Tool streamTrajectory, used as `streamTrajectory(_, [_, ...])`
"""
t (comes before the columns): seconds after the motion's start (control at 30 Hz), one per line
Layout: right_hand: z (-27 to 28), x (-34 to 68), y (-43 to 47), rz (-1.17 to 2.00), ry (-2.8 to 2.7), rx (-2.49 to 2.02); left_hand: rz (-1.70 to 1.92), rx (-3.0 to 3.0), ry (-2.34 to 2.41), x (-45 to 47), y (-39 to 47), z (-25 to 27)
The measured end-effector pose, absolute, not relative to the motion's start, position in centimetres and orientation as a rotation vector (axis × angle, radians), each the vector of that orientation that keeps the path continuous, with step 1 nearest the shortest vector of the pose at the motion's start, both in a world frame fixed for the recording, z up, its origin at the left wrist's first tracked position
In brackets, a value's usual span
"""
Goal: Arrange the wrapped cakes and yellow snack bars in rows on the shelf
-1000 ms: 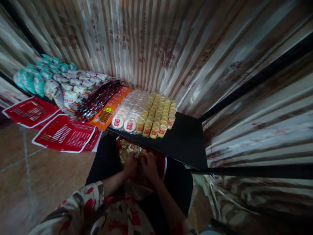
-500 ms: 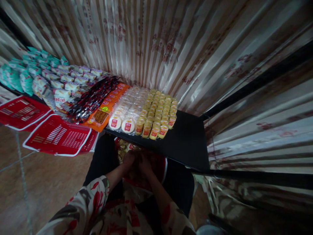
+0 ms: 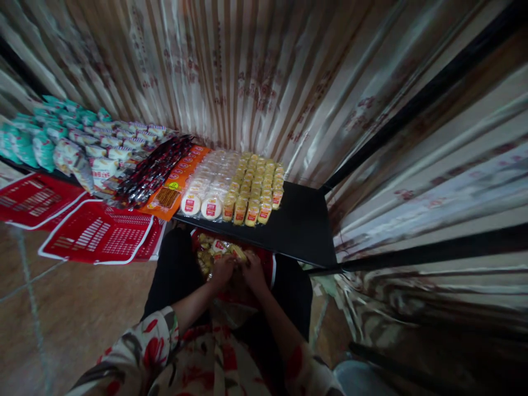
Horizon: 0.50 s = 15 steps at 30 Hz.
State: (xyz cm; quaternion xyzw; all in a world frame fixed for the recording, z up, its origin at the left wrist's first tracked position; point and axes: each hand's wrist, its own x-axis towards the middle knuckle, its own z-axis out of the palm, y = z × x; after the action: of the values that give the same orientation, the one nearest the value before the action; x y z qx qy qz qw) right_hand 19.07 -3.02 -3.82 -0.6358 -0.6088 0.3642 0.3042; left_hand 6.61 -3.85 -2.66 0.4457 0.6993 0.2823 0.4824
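Note:
Between my thighs sits a red container with a white edge (image 3: 274, 269), holding loose wrapped snacks (image 3: 205, 258), mostly yellowish, some with a red-and-white label. My right hand (image 3: 253, 273) is over its right part, fingers closed on a yellow wrapped snack cake (image 3: 238, 252). Beside it my left hand (image 3: 223, 269) is closed among the snacks, its fingertips close to that cake; what it holds, if anything, is hidden. Just beyond, rows of similar yellow wrapped cakes (image 3: 253, 187) stand on a black table (image 3: 295, 220).
Left of the cakes lie round white wrapped biscuits (image 3: 212, 207), an orange packet (image 3: 169, 192), dark red packets (image 3: 152, 173), white packets (image 3: 105, 165) and teal packets (image 3: 43, 148). Red bags (image 3: 99, 231) hang at the table's front. Behind are a striped curtain (image 3: 231, 71) and black bars (image 3: 412, 250).
My hands have come up a little in the container, and a yellow wrapped cake now shows at my right fingers. The view has shifted, moving the table leftward in the picture.

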Motion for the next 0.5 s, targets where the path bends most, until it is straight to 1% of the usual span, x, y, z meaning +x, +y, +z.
streamTrajectory(0.07, [-2.9, 19.8, -3.1, 1.064, -1.510, -1.672, 0.711, 1.083, 1.760, 6.4, -4.0, -2.3])
streamTrajectory(0.17, [-1.6, 20.7, -3.4, 1.347, -1.255, -1.584, 0.781, 1.067, 1.834, 5.9, -3.9, -1.6])
streamTrajectory(0.23, [-0.5, 21.2, -3.6, 1.463, -1.125, -1.493, 0.822, 1.016, 1.733, 5.9, -3.8, -1.0])
streamTrajectory(0.37, [2.1, 22.0, -4.1, 1.496, -1.038, -1.443, 0.816, 0.920, 1.439, 6.7, -4.0, 0.4])
streamTrajectory(0.5, [4.3, 22.6, -4.6, 1.427, -1.064, -1.416, 0.868, 0.939, 1.384, 7.5, -4.4, 2.5])
